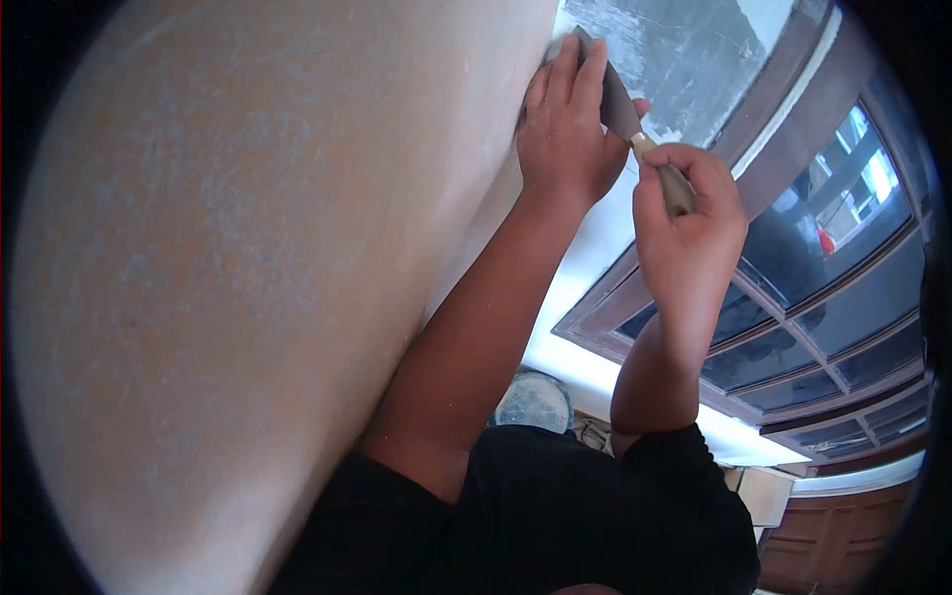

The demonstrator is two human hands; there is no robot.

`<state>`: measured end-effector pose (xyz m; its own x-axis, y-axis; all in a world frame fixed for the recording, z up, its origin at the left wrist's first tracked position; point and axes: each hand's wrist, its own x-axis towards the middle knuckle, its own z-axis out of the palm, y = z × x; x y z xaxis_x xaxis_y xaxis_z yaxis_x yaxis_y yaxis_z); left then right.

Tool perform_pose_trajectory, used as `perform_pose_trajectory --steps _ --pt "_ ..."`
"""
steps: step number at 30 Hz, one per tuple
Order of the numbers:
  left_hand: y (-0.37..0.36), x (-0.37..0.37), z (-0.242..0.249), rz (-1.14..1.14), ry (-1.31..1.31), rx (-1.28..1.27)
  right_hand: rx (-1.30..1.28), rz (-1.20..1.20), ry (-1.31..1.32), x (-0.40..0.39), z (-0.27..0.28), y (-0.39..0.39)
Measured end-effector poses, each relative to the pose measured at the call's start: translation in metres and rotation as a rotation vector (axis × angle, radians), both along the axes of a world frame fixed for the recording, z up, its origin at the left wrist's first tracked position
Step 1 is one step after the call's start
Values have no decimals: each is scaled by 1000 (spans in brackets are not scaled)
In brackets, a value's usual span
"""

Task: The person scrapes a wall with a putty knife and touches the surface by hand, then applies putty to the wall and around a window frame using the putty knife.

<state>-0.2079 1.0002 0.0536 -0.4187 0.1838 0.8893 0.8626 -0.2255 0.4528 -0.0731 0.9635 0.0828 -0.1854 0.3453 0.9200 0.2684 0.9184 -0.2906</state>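
Note:
My right hand (691,213) is closed around the light handle of a trowel (619,104) with a narrow grey, pointed blade. The blade slants up and left, its tip beside the fingertips of my left hand (567,139). That hand lies with its fingers stretched out and a little apart at the edge of the pale wall surface (228,238). A thumb tip shows past the far side of the blade. What lies under the left palm is hidden. Beyond the hands is a wall patch (684,59) with grey and whitish smears.
A dark-framed window (833,208) with several panes runs down the right side. Below the forearms is a round container (534,402) with a whitish, stained surface. Brown wooden panelling (828,535) and a pale box-like object (766,496) show at the lower right.

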Motion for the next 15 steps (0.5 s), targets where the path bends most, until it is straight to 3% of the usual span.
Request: perform_pose_trajectory --steps 15 --pt "0 4 1 62 17 58 -135 58 -54 8 22 13"
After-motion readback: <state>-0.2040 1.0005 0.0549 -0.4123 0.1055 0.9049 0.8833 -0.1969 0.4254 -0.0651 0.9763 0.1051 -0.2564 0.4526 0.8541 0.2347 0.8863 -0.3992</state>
